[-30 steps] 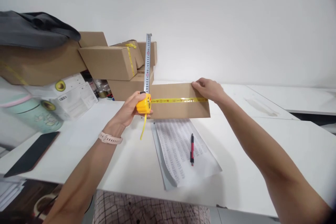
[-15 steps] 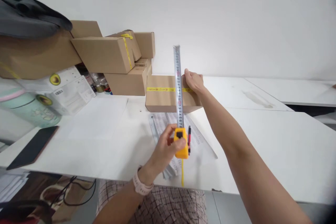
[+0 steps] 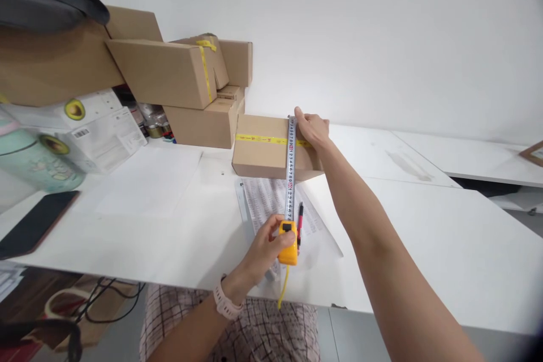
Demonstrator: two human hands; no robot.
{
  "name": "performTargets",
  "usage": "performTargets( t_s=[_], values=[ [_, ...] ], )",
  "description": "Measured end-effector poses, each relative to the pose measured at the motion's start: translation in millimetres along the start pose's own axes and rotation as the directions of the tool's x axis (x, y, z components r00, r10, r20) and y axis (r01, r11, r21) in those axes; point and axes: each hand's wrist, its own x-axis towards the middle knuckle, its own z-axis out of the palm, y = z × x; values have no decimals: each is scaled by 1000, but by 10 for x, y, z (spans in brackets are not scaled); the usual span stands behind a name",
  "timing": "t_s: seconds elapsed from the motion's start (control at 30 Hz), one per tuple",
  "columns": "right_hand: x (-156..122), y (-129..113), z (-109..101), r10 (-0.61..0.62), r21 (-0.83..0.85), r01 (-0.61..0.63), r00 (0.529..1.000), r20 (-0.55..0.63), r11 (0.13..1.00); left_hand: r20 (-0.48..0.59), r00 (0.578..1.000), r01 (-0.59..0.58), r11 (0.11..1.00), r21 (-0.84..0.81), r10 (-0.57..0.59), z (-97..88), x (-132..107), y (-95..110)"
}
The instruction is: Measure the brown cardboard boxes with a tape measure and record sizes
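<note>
My left hand (image 3: 265, 246), with a pale watch on its wrist, is closed round the yellow case of a tape measure (image 3: 287, 249), its thumb on the front. The metal blade (image 3: 291, 175) is drawn out away from me across the top of a cardboard box (image 3: 258, 153) sealed with yellow tape. The blade's end lies at the box's far edge. My right hand (image 3: 311, 125) grips the box's far right corner, its thumb beside the blade's end; the other fingers are partly hidden. Below the blade lie printed sheets (image 3: 261, 195) and a red and black pen (image 3: 300, 223).
Stacked cardboard boxes (image 3: 197, 127) stand at the back left, beside white avocado-print boxes (image 3: 102, 141) and a mint-green bottle (image 3: 38, 161). A dark phone-like slab (image 3: 38, 223) lies at the table's left edge. A white wall (image 3: 373, 39) rises behind the table.
The tape blade, raised above the box before, has come down across its top, its end now at the far edge. My left hand moved slightly down; my right hand stays at the corner.
</note>
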Motion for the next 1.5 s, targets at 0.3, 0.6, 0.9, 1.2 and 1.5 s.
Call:
performTargets(
  t_s=[0.3,0.6,0.9,1.2,1.5],
  values=[
    [-37,-103,-47,42,-58,-40,998,40,998,-6,1000,-19,999,30,19,-20,-39,-273],
    [-9,-26,-1,-4,-148,8,1000,22,989,-25,1000,10,1000,24,-9,-38,-59,-306],
    [-313,-36,47,-139,-223,109,983,-123,969,14,1000,-9,988,152,7,-317,-493,-354],
    [-1378,291,179,-217,-264,149,943,-253,953,117,993,9,985,174,-29,-425,-587,-331],
    [-1660,222,-41,-69,72,91,962,-266,993,128,991,6,972,236,-37,-391,-606,-308]
  ],
)
